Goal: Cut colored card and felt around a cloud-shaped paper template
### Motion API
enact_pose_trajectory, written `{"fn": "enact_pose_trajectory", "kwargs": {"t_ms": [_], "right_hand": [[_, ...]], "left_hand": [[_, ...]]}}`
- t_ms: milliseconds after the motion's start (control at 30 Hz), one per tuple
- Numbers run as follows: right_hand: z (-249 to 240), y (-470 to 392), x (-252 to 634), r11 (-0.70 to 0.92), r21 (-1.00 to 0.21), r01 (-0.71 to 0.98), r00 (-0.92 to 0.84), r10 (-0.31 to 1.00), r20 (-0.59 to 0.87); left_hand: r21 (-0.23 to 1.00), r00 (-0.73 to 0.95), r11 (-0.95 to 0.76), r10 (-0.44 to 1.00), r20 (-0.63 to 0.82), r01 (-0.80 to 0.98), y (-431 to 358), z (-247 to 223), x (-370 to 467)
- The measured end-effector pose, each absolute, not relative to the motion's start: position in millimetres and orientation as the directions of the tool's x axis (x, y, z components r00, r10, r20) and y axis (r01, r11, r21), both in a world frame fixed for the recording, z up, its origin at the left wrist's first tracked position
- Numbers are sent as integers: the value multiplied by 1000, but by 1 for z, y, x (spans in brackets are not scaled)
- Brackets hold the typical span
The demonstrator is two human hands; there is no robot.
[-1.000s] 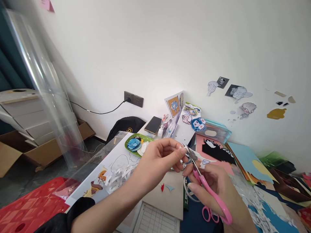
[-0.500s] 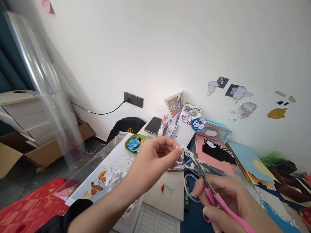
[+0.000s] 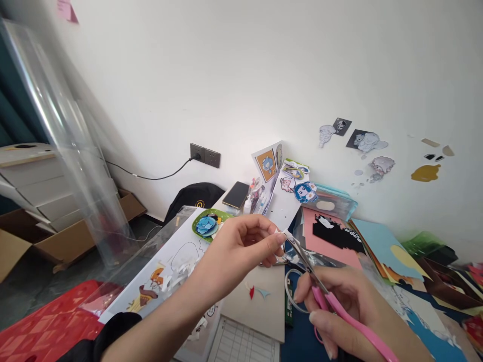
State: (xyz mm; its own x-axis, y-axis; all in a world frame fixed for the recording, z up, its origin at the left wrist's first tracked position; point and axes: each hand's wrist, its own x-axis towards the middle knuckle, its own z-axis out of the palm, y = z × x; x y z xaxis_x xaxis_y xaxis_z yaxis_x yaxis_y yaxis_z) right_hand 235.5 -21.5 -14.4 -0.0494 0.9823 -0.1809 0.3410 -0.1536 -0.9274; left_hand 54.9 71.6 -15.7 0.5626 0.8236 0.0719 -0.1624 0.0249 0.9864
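My left hand [image 3: 252, 244] pinches a small white paper piece [image 3: 288, 236] with dark lines between thumb and forefinger. Pink-handled scissors [image 3: 332, 301] are in my right hand [image 3: 350, 306], with their blades around the right side of that paper, close to my left fingertips. Below the hands, a red scrap [image 3: 251, 292] and a light blue scrap [image 3: 263, 292] lie on a pale board [image 3: 260, 317]. White paper clippings [image 3: 179, 276] are heaped beside my left forearm.
A green tray [image 3: 196, 221] with blue cutouts sits behind my left hand. Nearby are a phone [image 3: 236, 194] and a standing card [image 3: 267, 163]. At the right lie pink paper [image 3: 313, 229], light blue paper [image 3: 373, 241] and a clear teal-edged pouch [image 3: 335, 198].
The view has shifted slightly, moving the surroundings a little to the left. The scissor blades look closer together at the paper. Both hands keep their holds.
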Motion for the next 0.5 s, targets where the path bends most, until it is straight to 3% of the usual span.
{"fn": "enact_pose_trajectory", "kwargs": {"t_ms": [200,500], "right_hand": [[-7,-21,235,-186,-916,355,-60,973,-221],[-11,-20,233,-103,-926,364,-77,987,-140]], "left_hand": [[978,598,74,799,60,-197,72,-18,56],[970,630,152,777,1,-188,65,-20,62]]}}
